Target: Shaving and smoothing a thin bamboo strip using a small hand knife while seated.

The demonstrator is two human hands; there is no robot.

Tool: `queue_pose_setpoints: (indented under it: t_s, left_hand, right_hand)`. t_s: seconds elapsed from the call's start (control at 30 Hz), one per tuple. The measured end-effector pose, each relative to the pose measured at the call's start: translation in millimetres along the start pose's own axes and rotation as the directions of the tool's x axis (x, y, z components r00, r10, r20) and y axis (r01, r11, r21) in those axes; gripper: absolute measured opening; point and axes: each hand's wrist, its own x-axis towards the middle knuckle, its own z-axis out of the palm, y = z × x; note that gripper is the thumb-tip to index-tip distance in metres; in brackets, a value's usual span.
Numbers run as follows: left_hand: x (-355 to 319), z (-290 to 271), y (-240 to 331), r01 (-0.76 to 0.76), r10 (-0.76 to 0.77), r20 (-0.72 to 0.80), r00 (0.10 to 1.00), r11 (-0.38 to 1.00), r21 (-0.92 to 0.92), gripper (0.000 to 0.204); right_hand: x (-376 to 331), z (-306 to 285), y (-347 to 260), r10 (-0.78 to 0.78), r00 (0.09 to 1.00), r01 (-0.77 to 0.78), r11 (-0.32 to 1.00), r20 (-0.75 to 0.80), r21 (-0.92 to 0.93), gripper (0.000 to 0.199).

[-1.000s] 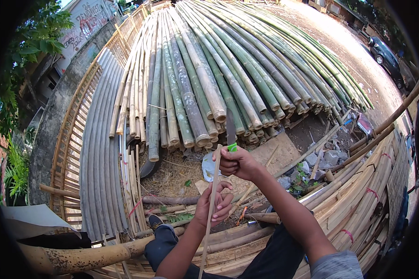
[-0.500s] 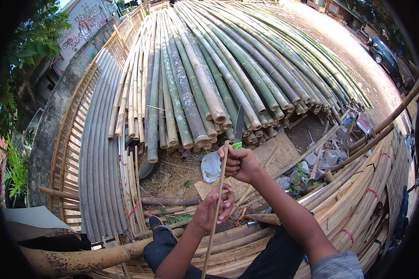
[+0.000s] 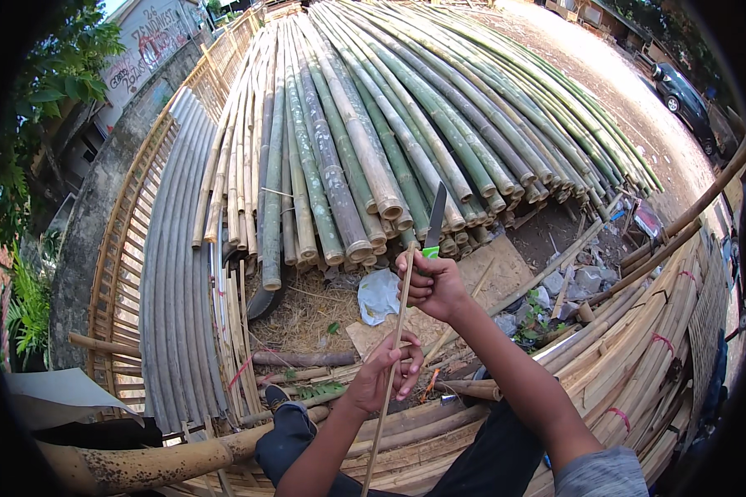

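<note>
A thin bamboo strip [image 3: 400,319] runs from the lower edge up to my right hand, slightly tilted. My left hand [image 3: 375,379] is curled loosely round the strip lower down, thumb against it and fingertips beyond it. My right hand [image 3: 433,287] is closed round the green handle of a knife [image 3: 437,217], whose dark blade points up and away. The strip's top end lies against the fingers of that same hand, near the handle. How firmly they press on the strip is hidden.
A large stack of bamboo poles [image 3: 348,149] fills the far side. Split bamboo bundles [image 3: 630,364] tied with pink string lie at the right. Corrugated sheet [image 3: 174,273] and a bamboo fence [image 3: 124,273] stand left. A white plastic bag [image 3: 378,296] lies beyond my hands; a thick pole [image 3: 157,464] crosses lower left.
My right hand has shifted slightly right, carrying the knife and the strip's top end with it. The blade leans further right. My left hand has moved only a little.
</note>
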Motion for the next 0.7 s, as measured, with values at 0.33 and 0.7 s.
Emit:
queue_pose_setpoints:
  t_s: [0.33,0.7]
  left_hand:
    - [0.4,4.4,0.3,0.006,-0.006,-0.009,1.0,0.997,0.072,0.043]
    - [0.6,3.8,-1.9,0.027,-0.021,-0.066,0.998,0.996,0.086,0.037]
  right_hand:
    - [-2.3,-4.4,-5.0,-0.012,0.997,0.012,1.0,-0.074,0.01,0.029]
    - [-2.3,-2.8,-6.8,-0.043,0.989,0.038,0.998,-0.14,-0.041,0.029]
